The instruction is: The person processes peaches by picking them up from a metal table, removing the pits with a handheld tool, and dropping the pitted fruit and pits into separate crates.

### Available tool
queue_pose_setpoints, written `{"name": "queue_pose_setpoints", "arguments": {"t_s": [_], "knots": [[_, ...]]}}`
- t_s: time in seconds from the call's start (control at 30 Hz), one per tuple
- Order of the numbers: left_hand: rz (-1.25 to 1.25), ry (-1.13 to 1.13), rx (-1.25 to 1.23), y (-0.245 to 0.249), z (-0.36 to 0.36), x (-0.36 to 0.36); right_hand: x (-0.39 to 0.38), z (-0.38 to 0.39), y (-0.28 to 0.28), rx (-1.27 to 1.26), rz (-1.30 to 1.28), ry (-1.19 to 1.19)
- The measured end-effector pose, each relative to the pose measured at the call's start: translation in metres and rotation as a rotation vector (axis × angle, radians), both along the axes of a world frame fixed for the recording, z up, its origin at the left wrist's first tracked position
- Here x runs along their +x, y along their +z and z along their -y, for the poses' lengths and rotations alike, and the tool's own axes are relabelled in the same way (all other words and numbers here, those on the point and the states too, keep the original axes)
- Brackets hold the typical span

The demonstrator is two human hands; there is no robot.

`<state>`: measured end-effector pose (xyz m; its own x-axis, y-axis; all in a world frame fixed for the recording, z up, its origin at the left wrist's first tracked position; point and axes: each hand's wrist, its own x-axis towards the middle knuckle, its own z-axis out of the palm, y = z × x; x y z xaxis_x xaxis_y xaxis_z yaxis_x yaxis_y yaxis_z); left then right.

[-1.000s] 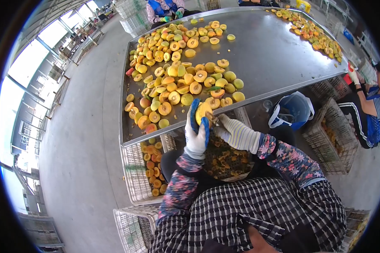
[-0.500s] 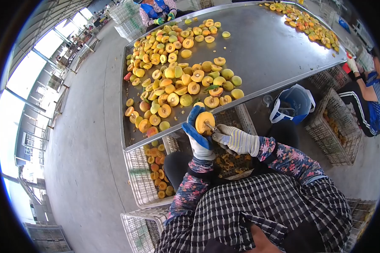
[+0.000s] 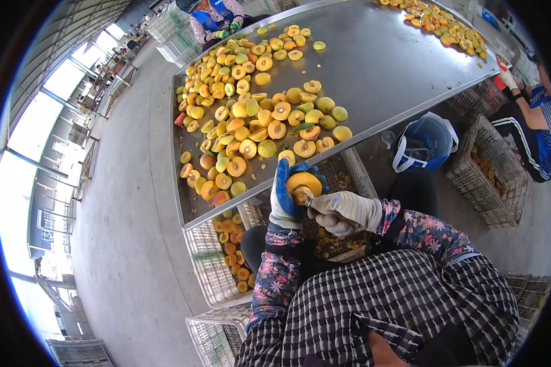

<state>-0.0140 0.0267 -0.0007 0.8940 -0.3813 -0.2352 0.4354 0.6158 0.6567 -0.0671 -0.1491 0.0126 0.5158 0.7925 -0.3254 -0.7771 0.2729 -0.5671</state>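
Observation:
My left hand point(image 3: 284, 197), in a blue-palmed white glove, holds a halved yellow peach point(image 3: 305, 181) just off the table's near edge. My right hand point(image 3: 344, 213), in a pale knit glove, is closed on a small metal pitting tool point(image 3: 309, 198). The tool's tip is at the cut face by the stone, and its handle is hidden in my fingers. Just beyond my left fingers, many halved peaches point(image 3: 277, 129) lie heaped on the metal table point(image 3: 355, 67).
A crate of peach halves point(image 3: 217, 287) stands below the table at left, and another crate point(image 3: 352, 171) with scraps between my knees. At right are a blue bucket point(image 3: 423, 147) and a crate point(image 3: 494, 183). Co-workers sit at the far edge point(image 3: 211, 18) and the right point(image 3: 532, 116).
My left hand has turned the peach half so its cut face points down toward me. The right hand has shifted slightly lower with the tool. The whole view has tilted slightly.

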Motion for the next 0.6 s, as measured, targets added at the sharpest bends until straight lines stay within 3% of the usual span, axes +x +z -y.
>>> {"name": "queue_pose_setpoints", "arguments": {"t_s": [0.17,0.33,0.4,0.43,0.47,0.53,0.57,0.6], "knots": [[-0.242,0.172,-0.217,-0.01,0.009,0.006,-0.004,0.004,0.006,-0.072,0.071,0.017],[0.033,0.482,-0.028,-0.03,-0.064,0.02,-0.004,0.022,-0.003,-0.33,0.319,0.11],[0.124,0.604,0.182,-0.018,-0.111,0.019,-0.003,0.03,-0.033,-0.585,0.547,0.239],[0.205,0.601,0.44,-0.013,-0.136,0.018,0.0,0.031,-0.063,-0.812,1.163,0.293],[0.285,0.592,0.702,-0.007,-0.158,0.016,-0.007,0.033,-0.06,-1.029,1.144,0.41],[0.295,0.416,1.195,-0.017,-0.195,0.027,-0.011,0.035,-0.089,-1.121,1.156,0.528],[0.351,0.347,1.266,-0.022,-0.2,0.032,-0.007,0.034,-0.076,-1.112,1.051,0.589],[0.641,0.305,1.679,-0.03,-0.206,0.046,-0.003,0.033,-0.061,-1.1,0.948,0.652]]}}
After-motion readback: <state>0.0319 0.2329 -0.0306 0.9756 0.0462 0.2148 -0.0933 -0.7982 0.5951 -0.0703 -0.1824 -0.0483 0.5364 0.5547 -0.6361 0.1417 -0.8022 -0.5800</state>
